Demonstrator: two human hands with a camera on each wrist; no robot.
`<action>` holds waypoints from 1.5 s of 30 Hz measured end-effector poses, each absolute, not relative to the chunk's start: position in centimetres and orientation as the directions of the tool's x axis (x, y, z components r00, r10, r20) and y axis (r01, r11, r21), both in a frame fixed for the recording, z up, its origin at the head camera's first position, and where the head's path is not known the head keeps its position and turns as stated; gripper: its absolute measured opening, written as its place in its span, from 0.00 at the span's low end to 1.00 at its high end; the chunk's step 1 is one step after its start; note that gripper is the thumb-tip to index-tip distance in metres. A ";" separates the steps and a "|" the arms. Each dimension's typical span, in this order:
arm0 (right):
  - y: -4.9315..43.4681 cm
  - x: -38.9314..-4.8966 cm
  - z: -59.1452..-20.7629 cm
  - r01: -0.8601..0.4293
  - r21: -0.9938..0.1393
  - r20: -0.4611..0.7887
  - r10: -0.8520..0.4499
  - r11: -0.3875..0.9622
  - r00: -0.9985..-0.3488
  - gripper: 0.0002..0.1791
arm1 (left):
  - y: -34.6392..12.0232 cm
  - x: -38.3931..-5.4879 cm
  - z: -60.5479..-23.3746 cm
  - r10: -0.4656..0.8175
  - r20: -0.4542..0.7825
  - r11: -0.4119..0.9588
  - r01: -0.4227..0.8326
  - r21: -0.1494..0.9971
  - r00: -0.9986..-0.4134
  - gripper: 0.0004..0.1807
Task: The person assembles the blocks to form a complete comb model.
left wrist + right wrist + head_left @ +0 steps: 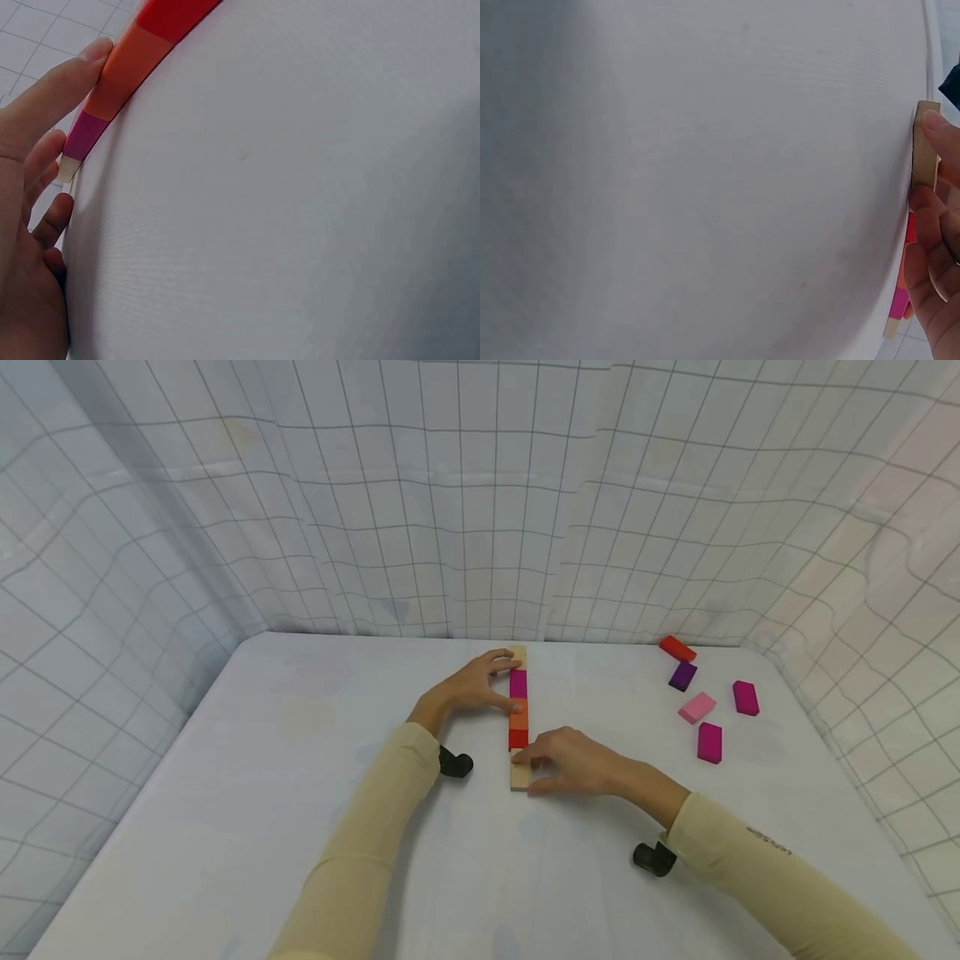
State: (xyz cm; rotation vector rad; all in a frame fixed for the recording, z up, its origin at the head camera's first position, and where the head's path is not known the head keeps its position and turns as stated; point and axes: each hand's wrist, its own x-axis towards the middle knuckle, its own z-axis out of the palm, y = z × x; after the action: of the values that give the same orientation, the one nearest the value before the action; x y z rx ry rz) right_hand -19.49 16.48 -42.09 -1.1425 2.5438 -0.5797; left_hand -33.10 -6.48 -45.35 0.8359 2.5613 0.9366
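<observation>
1. The left hand (468, 687) lies on the white table (262, 793) against the left side of a row of blocks (518, 718); its fingers are nearly straight and press on the row's far part, wrapped round nothing
2. In the left wrist view the left hand (34, 187) has a fingertip on the orange block (124, 71), with the magenta block (85, 133) and a pale wooden block (69, 168) beyond it
3. The row runs away from the person at the table's middle: wooden block (519, 653), magenta, orange, red block (517, 738), then the near wooden block (520, 772), all end to end
4. The right hand (577, 764) pinches the near wooden block between curled fingers and thumb
5. Well apart at the right lie five loose blocks: red (677, 648), purple (682, 676), pink (697, 707), and two magenta (746, 697) (708, 742)
</observation>
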 end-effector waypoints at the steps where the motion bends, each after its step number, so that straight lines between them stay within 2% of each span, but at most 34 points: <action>1: 16.5 -19.5 -42.2 -0.639 -0.472 -0.103 -0.758 0.607 -0.644 0.26 | -6.5 -33.1 -45.4 0.610 -0.066 0.620 0.423 0.661 -0.790 0.52; 26: 16.3 -19.5 -42.3 -0.662 -0.452 -0.099 -0.771 0.598 -0.629 0.26 | -6.4 -32.7 -44.9 0.599 -0.067 0.629 0.418 0.655 -0.798 0.51; 45: 16.0 -19.5 -41.9 -0.629 -0.442 -0.138 -0.742 0.639 -0.657 0.27 | -6.4 -32.8 -45.0 0.597 -0.074 0.630 0.410 0.660 -0.799 0.51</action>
State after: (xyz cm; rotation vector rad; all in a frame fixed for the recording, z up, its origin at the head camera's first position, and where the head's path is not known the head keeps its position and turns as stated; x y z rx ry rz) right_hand -19.52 15.98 -41.89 -1.1002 2.5546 -0.5188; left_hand -32.80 -6.38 -45.03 0.8141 2.5679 0.9352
